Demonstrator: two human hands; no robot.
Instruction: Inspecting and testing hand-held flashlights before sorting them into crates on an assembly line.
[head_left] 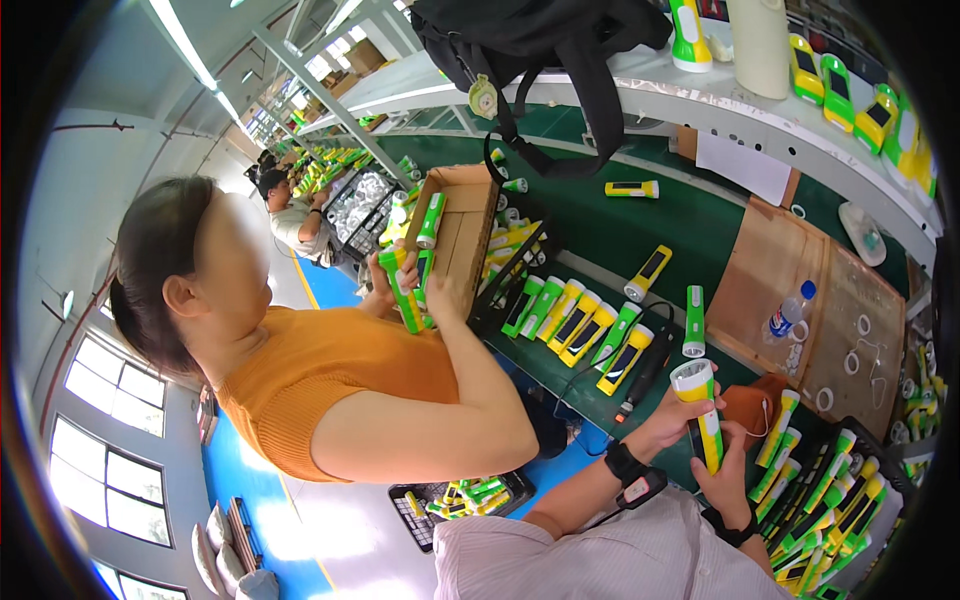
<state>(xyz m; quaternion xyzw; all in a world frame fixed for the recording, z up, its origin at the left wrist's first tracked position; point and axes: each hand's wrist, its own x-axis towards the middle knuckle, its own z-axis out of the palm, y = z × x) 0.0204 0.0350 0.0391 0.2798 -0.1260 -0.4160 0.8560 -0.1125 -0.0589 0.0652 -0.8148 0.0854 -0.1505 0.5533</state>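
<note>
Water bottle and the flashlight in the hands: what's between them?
Head view: one green flashlight lying on the green table between water bottle and held flashlight.

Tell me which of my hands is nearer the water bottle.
Right. Your right hand grips the lower body of the flashlight, below the water bottle; your left hand holds it farther left.

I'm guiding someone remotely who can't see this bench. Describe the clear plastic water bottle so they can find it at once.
Start at the green workbench, then go to the brown cardboard sheet lying on its right part. The water bottle lies tilted on that sheet near its lower middle. It is the only clear thing with a blue cap, while the flashlights around are yellow and green.
</note>
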